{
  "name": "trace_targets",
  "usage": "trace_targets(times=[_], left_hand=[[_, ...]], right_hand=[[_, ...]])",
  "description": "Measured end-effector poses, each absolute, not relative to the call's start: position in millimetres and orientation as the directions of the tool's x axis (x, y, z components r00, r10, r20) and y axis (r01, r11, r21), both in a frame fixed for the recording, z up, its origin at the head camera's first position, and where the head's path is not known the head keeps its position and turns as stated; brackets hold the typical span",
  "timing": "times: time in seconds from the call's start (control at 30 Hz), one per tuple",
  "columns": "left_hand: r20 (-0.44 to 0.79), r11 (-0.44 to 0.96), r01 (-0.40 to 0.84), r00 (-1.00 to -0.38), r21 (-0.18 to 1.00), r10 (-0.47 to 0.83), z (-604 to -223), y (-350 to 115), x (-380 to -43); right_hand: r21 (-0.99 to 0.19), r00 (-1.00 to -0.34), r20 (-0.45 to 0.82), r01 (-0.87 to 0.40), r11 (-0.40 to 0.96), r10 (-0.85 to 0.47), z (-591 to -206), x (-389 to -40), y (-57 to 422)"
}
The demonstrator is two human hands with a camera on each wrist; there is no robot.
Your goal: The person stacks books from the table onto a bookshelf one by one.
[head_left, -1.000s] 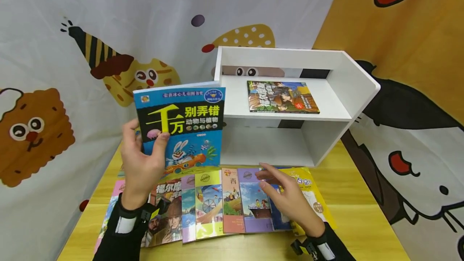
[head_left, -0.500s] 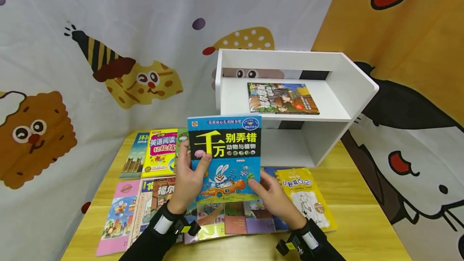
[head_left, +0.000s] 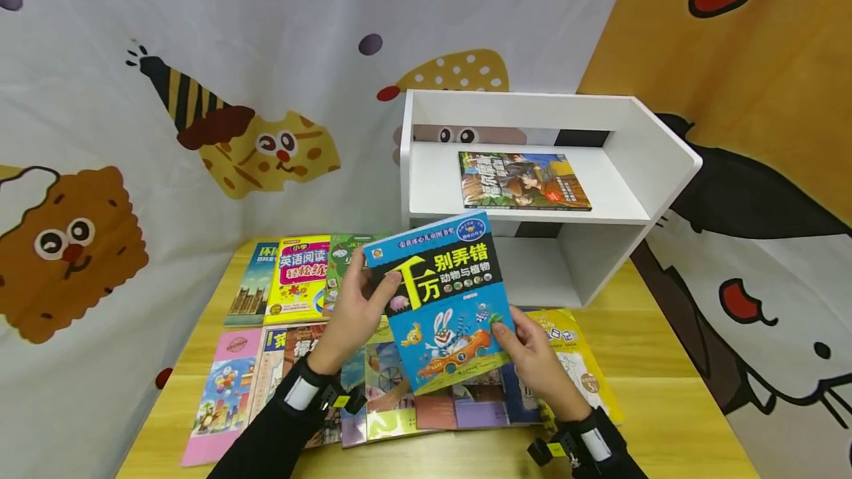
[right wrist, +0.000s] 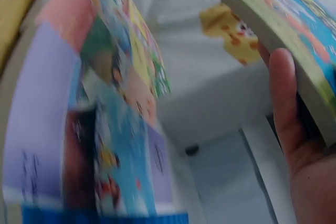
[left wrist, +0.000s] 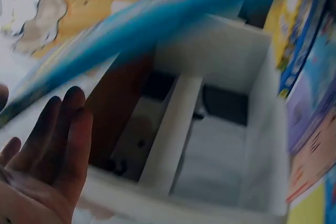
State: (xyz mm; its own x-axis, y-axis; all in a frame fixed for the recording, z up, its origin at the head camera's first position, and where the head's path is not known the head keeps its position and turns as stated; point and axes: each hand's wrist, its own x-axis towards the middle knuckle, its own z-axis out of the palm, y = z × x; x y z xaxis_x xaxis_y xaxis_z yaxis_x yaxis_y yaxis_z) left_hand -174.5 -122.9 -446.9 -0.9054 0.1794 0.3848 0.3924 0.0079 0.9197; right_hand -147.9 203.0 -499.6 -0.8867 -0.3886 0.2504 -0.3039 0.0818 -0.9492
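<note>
Blue-covered book [head_left: 442,309] is held tilted above rows of books [head_left: 298,279] on the wooden table [head_left: 665,368]. Left hand [head_left: 351,318] clamps its left edge, thumb in front, fingers behind; right hand [head_left: 538,361] pinches the lower right edge likewise. Judgement: even pressure at both edges should prevent slipping or bending. Yellow book [head_left: 589,368] lies below the right hand. White shelf [head_left: 655,168] stands beyond; its middle board [head_left: 611,187] could catch the top corner. Illustrated book [head_left: 526,182] lies flat on that board; patterned cloth [head_left: 266,6] hangs behind.
</note>
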Motion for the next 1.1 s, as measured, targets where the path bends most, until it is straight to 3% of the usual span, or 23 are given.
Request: trace_targets(times=[0.17, 0.3, 0.43, 0.6, 0.77, 0.93, 1.1], left_hand=[[0.375, 0.067, 0.409, -0.881, 0.91, 0.287, -439, -138, -185], [0.273, 0.129, 0.368, -0.846, 0.921, 0.458, -439, -133, -188], [0.194, 0.18, 0.331, -0.828, 0.926, 0.526, -447, -122, -184], [0.201, 0.196, 0.333, -0.846, 0.922, 0.493, -461, -112, -177], [0.28, 0.103, 0.364, -0.842, 0.926, 0.461, -463, -103, -173], [0.34, 0.034, 0.38, -0.859, 0.924, 0.382, -459, -94, -168], [0.412, 0.021, 0.432, -0.872, 0.901, 0.265, -458, -83, -160]], right_hand=[[-0.953, -0.863, 0.204, -0.283, 0.107, -0.463, -495, -151, 235], [-0.954, -0.85, 0.161, -0.265, 0.143, -0.502, -494, -154, 251], [-0.963, -0.859, 0.106, -0.214, 0.163, -0.5, -497, -154, 261], [-0.959, -0.913, 0.014, -0.128, 0.254, -0.408, -502, -150, 266], [-0.962, -0.958, 0.001, -0.079, 0.261, -0.286, -504, -149, 268], [-0.991, -0.993, 0.062, -0.073, 0.116, -0.096, -504, -148, 267], [-0.991, -0.988, 0.129, -0.132, -0.024, 0.083, -502, -140, 253]])
